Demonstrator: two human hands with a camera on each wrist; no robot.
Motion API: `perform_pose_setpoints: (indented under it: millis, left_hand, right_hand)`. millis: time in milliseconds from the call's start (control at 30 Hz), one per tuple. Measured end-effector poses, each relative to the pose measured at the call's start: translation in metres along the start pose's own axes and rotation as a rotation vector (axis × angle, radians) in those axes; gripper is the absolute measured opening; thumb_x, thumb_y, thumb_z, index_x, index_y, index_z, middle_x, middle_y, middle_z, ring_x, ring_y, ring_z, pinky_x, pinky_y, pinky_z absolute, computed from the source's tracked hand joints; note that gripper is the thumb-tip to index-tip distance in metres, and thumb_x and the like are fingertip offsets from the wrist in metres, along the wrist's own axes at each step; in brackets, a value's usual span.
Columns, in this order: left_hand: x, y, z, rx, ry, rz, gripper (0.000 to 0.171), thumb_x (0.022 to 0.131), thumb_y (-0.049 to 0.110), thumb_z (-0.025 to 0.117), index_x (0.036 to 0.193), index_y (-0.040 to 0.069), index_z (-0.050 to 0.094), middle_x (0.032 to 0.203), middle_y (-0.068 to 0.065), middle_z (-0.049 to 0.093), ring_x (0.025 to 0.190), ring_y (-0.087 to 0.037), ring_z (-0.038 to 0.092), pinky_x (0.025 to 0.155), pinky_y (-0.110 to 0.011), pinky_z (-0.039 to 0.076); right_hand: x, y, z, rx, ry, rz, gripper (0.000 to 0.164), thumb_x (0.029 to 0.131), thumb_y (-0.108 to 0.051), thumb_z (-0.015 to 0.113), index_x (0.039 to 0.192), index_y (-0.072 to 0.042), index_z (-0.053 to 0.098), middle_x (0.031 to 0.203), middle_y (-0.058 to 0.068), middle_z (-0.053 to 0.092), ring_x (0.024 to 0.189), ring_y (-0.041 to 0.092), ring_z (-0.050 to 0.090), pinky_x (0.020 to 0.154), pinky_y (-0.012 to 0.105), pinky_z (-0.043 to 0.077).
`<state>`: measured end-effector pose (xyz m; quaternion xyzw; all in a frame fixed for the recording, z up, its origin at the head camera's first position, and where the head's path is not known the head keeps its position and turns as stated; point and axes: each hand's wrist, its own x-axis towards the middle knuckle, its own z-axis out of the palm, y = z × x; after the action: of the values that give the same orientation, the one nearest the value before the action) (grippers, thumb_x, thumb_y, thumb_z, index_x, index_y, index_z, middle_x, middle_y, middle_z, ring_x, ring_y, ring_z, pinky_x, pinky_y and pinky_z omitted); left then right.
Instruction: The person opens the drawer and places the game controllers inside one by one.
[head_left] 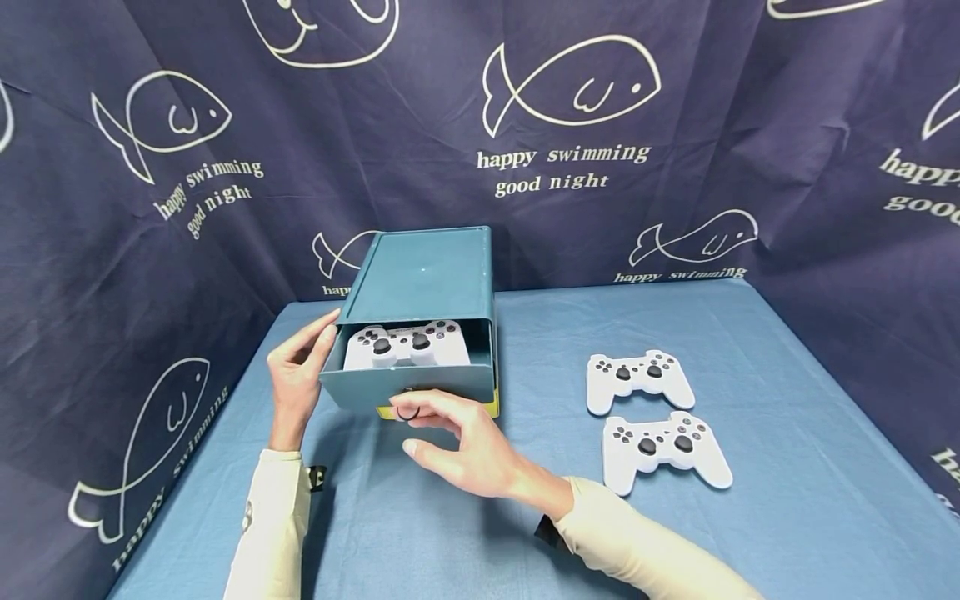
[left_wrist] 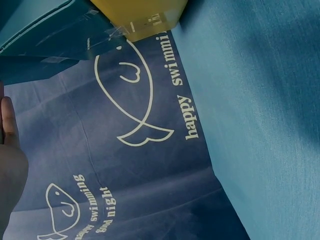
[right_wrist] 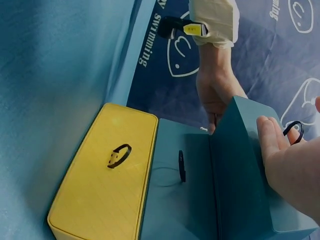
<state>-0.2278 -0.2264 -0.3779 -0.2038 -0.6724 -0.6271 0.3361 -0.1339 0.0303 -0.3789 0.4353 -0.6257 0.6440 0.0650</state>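
Note:
A dark teal drawer cabinet [head_left: 427,275] stands at the back left of the table. Its top drawer [head_left: 405,383] is pulled partway out, with a white game controller [head_left: 406,346] lying inside. My left hand [head_left: 296,375] touches the left side of the cabinet near its front edge, fingers extended. At the drawer front, my right hand [head_left: 468,442] rests its fingertips [right_wrist: 267,132] against the panel beside a black loop handle [right_wrist: 294,132]; the thumb stays apart. Two more white controllers, a far one [head_left: 639,379] and a near one [head_left: 663,450], lie to the right.
Below the top drawer sit a teal drawer [right_wrist: 172,200] and a yellow drawer [right_wrist: 102,185], both pushed in, each with a black loop. Blue cloth [head_left: 555,333] covers the table. A navy curtain [head_left: 420,167] with fish prints hangs behind and at the sides.

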Motion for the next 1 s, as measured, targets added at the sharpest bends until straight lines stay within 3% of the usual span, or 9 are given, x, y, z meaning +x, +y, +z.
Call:
perform_pose_setpoints:
  millis: [200,433,767,1000]
  left_hand:
    - [0.0,0.001,0.001,0.025,0.009,0.006,0.024,0.097,-0.008,0.065,0.12,-0.01,0.072,0.109,0.002,0.077,0.078,-0.003,0.062,0.071,-0.018,0.044]
    - [0.0,0.003,0.001,0.006,-0.002,0.015,0.024,0.098,-0.005,0.066,0.121,-0.01,0.072,0.108,0.0,0.077,0.075,-0.005,0.058,0.067,-0.019,0.042]
    - [0.001,0.002,0.001,0.01,-0.008,0.02,0.024,0.099,0.0,0.067,0.121,-0.009,0.072,0.111,-0.002,0.077,0.079,-0.004,0.061,0.07,-0.02,0.044]
    - [0.001,0.003,0.002,0.007,-0.007,0.012,0.025,0.098,-0.004,0.066,0.122,-0.01,0.071,0.111,-0.001,0.077,0.079,-0.006,0.061,0.07,-0.02,0.043]
  right_hand:
    - [0.006,0.003,-0.004,0.038,0.022,0.069,0.04,0.093,0.006,0.068,0.133,0.008,0.06,0.128,0.018,0.066,0.12,0.031,0.064,0.103,0.041,0.049]
    - [0.013,0.007,-0.007,0.027,0.039,0.104,0.038,0.094,0.004,0.067,0.132,0.008,0.061,0.127,0.02,0.066,0.118,0.041,0.062,0.104,0.04,0.048]
    - [0.023,0.012,-0.012,0.011,0.065,0.121,0.035,0.095,0.004,0.065,0.129,0.009,0.063,0.124,0.023,0.067,0.116,0.024,0.065,0.102,0.036,0.049]
    - [0.028,0.018,-0.015,0.011,0.078,0.11,0.034,0.094,0.007,0.065,0.128,0.008,0.063,0.122,0.024,0.067,0.115,0.037,0.065,0.101,0.036,0.051]
